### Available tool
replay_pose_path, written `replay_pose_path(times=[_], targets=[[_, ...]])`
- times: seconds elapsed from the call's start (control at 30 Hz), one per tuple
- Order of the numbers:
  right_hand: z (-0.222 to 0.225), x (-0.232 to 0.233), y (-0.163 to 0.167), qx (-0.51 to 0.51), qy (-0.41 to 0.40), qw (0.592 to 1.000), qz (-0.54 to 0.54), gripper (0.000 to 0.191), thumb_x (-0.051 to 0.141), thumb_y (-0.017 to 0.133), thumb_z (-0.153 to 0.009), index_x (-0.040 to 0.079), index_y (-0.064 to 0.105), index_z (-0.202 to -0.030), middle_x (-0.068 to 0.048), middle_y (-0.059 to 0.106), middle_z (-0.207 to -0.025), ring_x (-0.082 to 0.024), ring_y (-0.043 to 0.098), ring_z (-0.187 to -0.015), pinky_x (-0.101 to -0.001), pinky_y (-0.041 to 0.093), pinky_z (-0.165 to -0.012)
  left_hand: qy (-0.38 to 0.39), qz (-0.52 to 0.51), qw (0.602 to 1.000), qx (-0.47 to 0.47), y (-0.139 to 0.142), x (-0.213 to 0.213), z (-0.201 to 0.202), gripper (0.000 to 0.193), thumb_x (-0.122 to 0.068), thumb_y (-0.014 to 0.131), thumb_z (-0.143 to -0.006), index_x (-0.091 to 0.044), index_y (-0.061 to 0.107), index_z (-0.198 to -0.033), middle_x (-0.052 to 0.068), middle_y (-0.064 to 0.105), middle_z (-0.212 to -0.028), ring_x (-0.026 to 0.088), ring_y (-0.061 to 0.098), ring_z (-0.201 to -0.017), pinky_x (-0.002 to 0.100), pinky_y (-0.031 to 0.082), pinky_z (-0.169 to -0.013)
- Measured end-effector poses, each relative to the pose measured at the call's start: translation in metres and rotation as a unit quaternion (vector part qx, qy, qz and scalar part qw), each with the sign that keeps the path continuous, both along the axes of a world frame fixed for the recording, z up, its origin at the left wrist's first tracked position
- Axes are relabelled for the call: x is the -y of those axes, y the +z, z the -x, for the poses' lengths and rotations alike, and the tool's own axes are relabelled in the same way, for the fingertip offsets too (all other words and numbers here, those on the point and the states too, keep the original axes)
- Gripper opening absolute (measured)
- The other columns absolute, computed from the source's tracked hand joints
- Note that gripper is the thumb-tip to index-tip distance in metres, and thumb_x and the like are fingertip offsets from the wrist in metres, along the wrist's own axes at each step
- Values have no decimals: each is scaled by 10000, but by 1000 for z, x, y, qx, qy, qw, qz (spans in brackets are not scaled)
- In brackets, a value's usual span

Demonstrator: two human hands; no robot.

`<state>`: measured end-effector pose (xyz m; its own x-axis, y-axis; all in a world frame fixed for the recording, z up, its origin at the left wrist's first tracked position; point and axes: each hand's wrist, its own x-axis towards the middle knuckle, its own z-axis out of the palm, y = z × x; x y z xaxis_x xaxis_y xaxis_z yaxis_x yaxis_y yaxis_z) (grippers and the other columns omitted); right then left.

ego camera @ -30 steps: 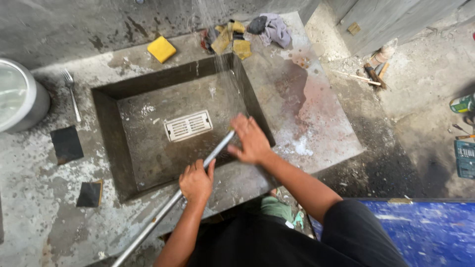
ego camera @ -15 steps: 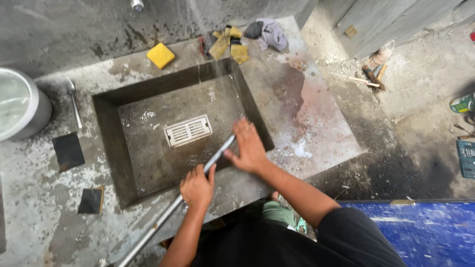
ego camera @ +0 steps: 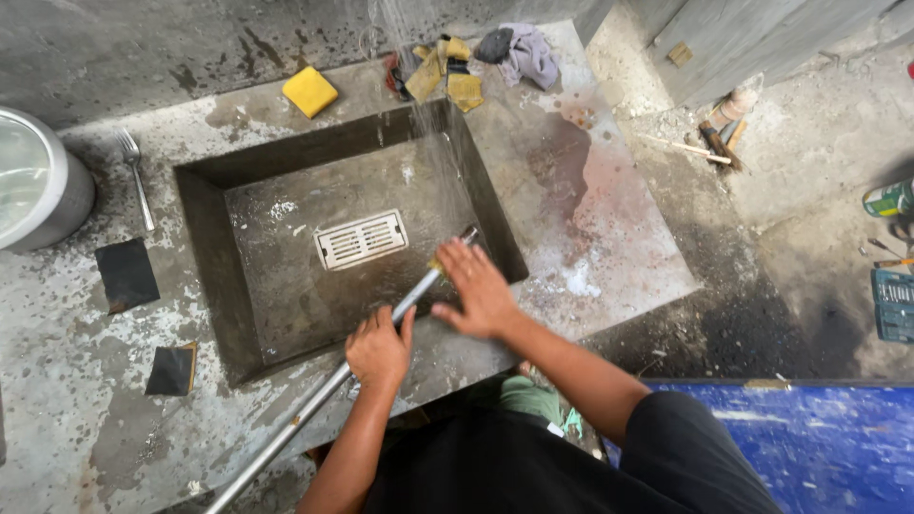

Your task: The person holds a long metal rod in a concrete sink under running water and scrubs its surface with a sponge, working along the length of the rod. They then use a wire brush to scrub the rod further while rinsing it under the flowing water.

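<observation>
— Since a second ago, both hands have crept toward 12 o'clock along the metal pipe (ego camera: 400, 309), and its far tip now sits deeper over the concrete sink (ego camera: 286, 314), under the thin stream of falling water (ego camera: 419, 105).

— What are the hands doing with it?

— The left hand (ego camera: 379, 350) is clamped round the pipe at the sink's near rim. The right hand (ego camera: 481, 295) lies flatter, fingers spread over the pipe's upper end; something small and yellowish seems pressed beneath it, though it is too hidden to name. The two hands are apart, the right at 1 o'clock from the left.

— So the change means?

— As a judgement: the rubbing has shifted up to the tip of the pipe, where the water lands.

— And round about?

— A slotted drain grate (ego camera: 360, 239) lies at 11 o'clock from the hands. On the table, a yellow sponge (ego camera: 309, 91) and a heap of rags (ego camera: 476, 62) sit past the sink at 12, a fork (ego camera: 135, 171) and a metal pot (ego camera: 38, 181) at 10, and two dark squares of sandpaper (ego camera: 126, 273) at 9.
</observation>
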<state>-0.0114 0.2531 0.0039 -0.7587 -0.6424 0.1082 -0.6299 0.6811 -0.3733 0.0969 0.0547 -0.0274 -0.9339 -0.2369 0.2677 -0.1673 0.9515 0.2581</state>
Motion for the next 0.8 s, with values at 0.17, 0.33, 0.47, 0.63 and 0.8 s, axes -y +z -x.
replay_pose_path(times=[0.17,0.33,0.47,0.63,0.8], targets=[[-6,8,7,-27,-111,993,27,893,633,531,-956,-28,386,-1538,-222,382,-1626,-383,213,-1594,-582,117,-1284,-1,-19,1000,-17,0,1,-1,431,-536,620,-960,-118,685,-880,75,715,-743,287,696,-704,462,525,-638],[-10,9,12,-11,-57,998,7,927,668,516,-906,-4,394,-1532,-207,370,-1604,-399,182,-1541,-636,64,-1196,-5,-12,1000,-18,2,1,-2,430,-532,636,-945,-115,676,-849,84,711,-739,292,695,-702,459,521,-621],[-8,6,9,-16,-142,990,-16,874,681,464,-951,46,407,-1550,-164,367,-1649,-395,160,-1590,-637,55,-1253,-6,-18,1000,-14,4,0,-3,419,-522,641,-959,-118,676,-851,83,708,-737,297,693,-707,462,518,-627],[-3,3,1,-24,-72,997,26,928,691,523,-902,19,404,-1531,-179,382,-1602,-401,180,-1552,-650,66,-1216,-13,-16,1000,-23,5,0,-2,415,-518,635,-943,-116,676,-848,83,707,-733,292,697,-707,466,515,-619],[2,1,-4,-8,-186,983,2,852,670,505,-943,69,438,-1543,-131,424,-1625,-398,178,-1613,-667,71,-1273,-13,-11,1000,-24,6,0,-2,426,-529,628,-955,-121,676,-843,78,717,-755,293,698,-725,469,516,-634]])
